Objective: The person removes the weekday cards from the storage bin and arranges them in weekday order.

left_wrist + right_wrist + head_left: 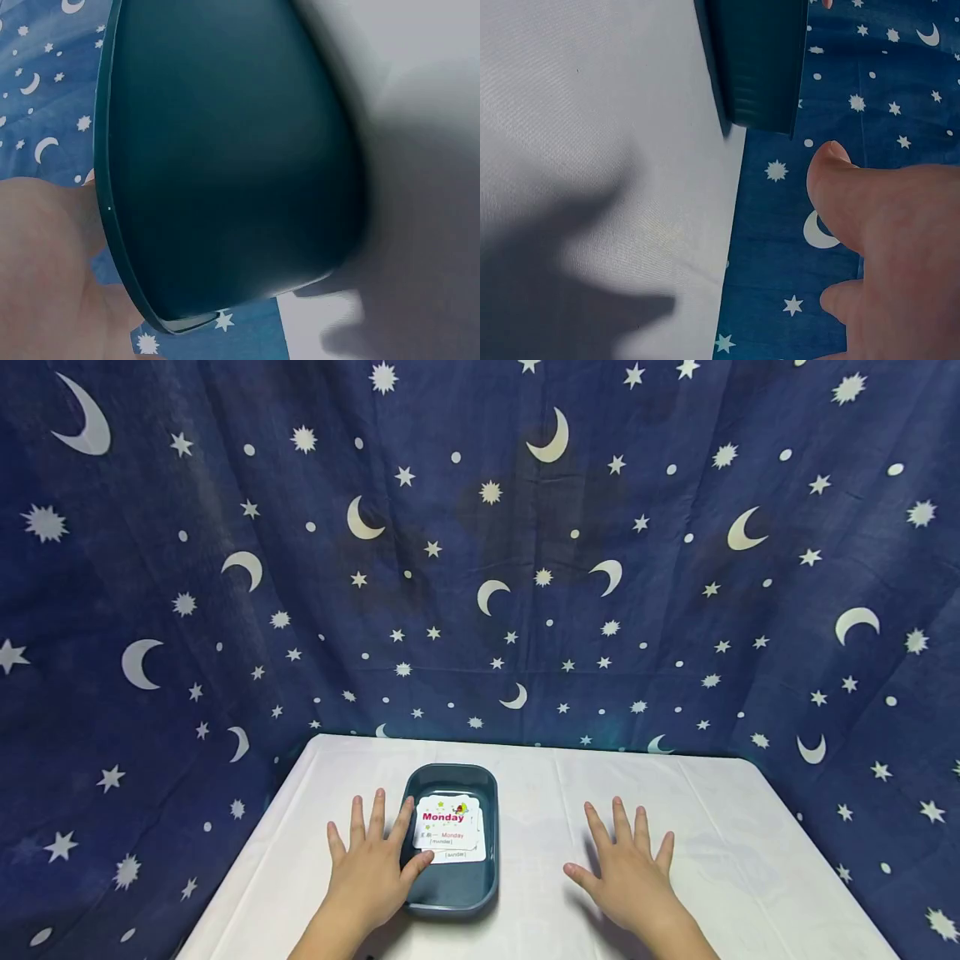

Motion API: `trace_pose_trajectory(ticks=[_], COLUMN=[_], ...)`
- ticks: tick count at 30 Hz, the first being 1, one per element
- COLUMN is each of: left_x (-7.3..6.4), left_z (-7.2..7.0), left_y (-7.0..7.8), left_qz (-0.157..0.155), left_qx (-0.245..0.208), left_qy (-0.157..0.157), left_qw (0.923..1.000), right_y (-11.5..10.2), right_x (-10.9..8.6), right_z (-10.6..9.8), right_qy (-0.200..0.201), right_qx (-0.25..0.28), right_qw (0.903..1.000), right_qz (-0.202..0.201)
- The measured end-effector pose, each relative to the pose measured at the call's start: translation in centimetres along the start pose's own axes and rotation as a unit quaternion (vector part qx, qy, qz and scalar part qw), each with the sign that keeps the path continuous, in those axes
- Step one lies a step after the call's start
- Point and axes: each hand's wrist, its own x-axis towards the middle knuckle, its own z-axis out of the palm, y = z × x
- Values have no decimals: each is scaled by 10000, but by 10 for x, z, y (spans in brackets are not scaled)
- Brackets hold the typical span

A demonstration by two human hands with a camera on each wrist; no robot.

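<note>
Several white cards lie stacked in a dark teal tray (457, 893), and the top card (448, 827) reads "Monday" in red letters with small coloured drawings. Spread wide, my left hand (370, 868) hovers at the tray's left side, its thumb and index finger overlapping the rim in the head view. Whether it touches the rim I cannot tell. The left wrist view shows the tray's outer wall (232, 165) close up beside the hand (45, 262). My right hand (630, 872) is held above the table right of the tray, fingers spread, holding nothing.
A white cloth (540, 827) covers the table, with its back edge near a dark blue curtain (480, 568) printed with moons and stars. The curtain also hangs at both sides. Shadows of the hands fall on the cloth.
</note>
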Motion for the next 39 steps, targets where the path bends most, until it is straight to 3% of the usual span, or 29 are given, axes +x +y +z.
trace_pose_trajectory(ticks=[14,22,32,39], left_x=[5,8,12,13], left_z=[0,-6,-10,-6], left_y=[-12,-17,-28,-30], left_qz=[-87,-257,-421,-734], left_qx=[-465,-1251,-2065,-2721], left_qy=[-451,-764,-366,25], left_qw=[9979,9889,9768,9595], right_y=[-4,-7,-26,-40], right_x=[7,17,37,50], right_z=[-6,-7,-6,-3], right_qy=[-198,-101,239,391], right_qx=[171,118,266,262], right_qw=[9994,9990,9955,9931], right_qz=[-247,-419,-876,-1078])
